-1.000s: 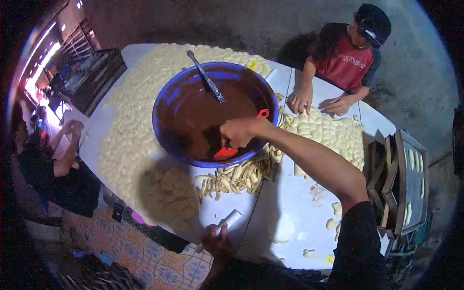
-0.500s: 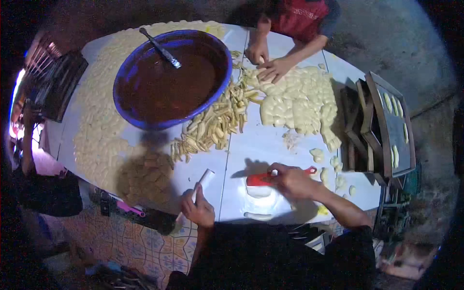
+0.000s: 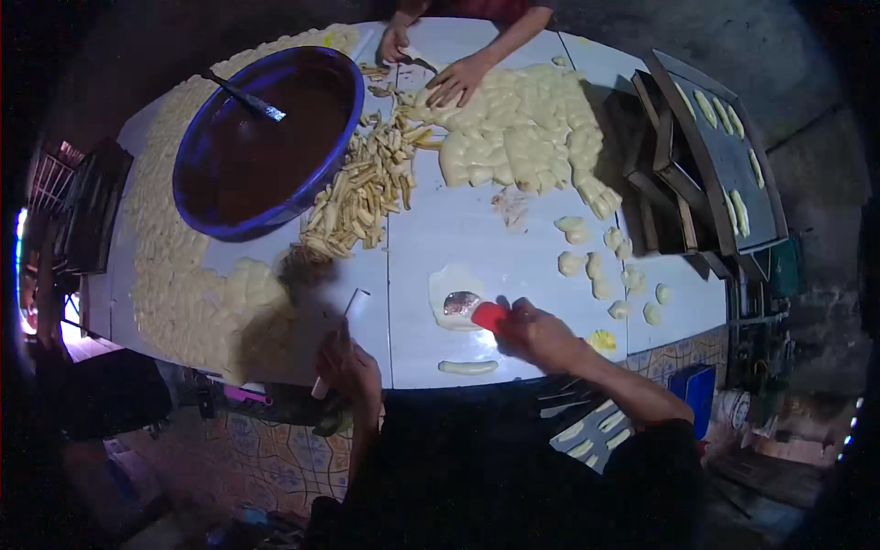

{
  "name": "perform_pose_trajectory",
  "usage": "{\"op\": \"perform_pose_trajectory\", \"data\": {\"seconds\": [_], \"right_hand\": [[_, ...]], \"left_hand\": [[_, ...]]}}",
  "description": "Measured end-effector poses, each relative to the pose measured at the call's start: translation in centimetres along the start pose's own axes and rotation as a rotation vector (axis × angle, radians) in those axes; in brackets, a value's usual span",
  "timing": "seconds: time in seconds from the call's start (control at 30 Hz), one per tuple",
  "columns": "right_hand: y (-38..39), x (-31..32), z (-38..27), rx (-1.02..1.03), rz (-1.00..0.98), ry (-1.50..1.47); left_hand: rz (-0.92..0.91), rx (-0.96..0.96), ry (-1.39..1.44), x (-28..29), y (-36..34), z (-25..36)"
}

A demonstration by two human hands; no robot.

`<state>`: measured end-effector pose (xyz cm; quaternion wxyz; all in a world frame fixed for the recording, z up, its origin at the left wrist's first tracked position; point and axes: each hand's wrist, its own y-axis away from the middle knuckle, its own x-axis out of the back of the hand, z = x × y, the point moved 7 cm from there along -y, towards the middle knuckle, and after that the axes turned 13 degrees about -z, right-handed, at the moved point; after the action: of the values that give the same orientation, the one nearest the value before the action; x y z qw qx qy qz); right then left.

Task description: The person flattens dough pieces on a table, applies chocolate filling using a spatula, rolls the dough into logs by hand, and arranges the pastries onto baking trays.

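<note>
My right hand point(image 3: 536, 337) is closed round a red-handled flat tool point(image 3: 490, 316). Its reddish-brown, shiny end rests over a thin flattened piece of dough point(image 3: 449, 277) on the white table. Nearer me lies a pale rolled dough stick point(image 3: 467, 368). My left hand point(image 3: 353, 367) grips a slim white rod point(image 3: 357, 308) at the table's front edge, its upper end pointing away from me. Small dough lumps point(image 3: 600, 275) lie to the right of the flattened piece.
A blue basin point(image 3: 183, 215) of brown filling holds a metal-ended utensil point(image 3: 246, 99). Yellow-brown strips point(image 3: 353, 206) are heaped beside it. Dough pieces cover the left point(image 3: 174, 266) and far middle point(image 3: 513, 137). Another person's hands point(image 3: 458, 81) work there. Stacked trays point(image 3: 710, 137) stand right.
The table has shifted up and left in view. My right hand has turned the red tool, so its end now shows over the dough. My left hand still holds the rod.
</note>
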<state>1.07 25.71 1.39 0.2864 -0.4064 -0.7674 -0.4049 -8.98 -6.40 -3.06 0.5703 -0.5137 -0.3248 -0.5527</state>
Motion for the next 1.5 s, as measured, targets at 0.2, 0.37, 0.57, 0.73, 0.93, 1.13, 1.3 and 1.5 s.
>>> {"op": "perform_pose_trajectory", "data": {"seconds": [0.2, 0.37, 0.57, 0.73, 0.93, 1.13, 1.3, 1.5], "right_hand": [[0.6, 11.4, 4.3, -0.12, 0.338, 0.166], [-14.3, 12.4, 0.0, 0.005, 0.335, -0.307], [-26.4, 13.6, -1.3, -0.023, 0.572, -0.297], [-27.6, 13.4, -1.2, 0.062, 0.643, -0.213], [-26.7, 12.4, -0.6, -0.061, 0.484, -0.358], [-15.3, 10.3, -1.3, 0.3, 0.26, -0.282], [-11.2, 3.2, 1.2, 0.311, 0.294, -0.156], [-8.2, 2.8, 1.0, 0.184, 0.472, -0.151]], "left_hand": [[0.045, -0.005, 0.155, -0.1, 0.2, -0.1], [0.002, 0.041, 0.07, -0.5, 0.5, -0.4], [-0.064, 0.152, 0.082, -1.7, 1.1, -1.2], [0.134, -0.041, 0.173, -1.0, 1.0, -0.2], [0.05, 0.005, 0.02, -0.3, 0.6, 0.2], [0.052, -0.027, 0.133, 0.6, -1.8, 2.5], [-0.257, -0.564, 0.541, 0.0, -5.9, 13.2], [-0.371, -0.611, 0.44, -3.5, -6.5, 15.8]]}}
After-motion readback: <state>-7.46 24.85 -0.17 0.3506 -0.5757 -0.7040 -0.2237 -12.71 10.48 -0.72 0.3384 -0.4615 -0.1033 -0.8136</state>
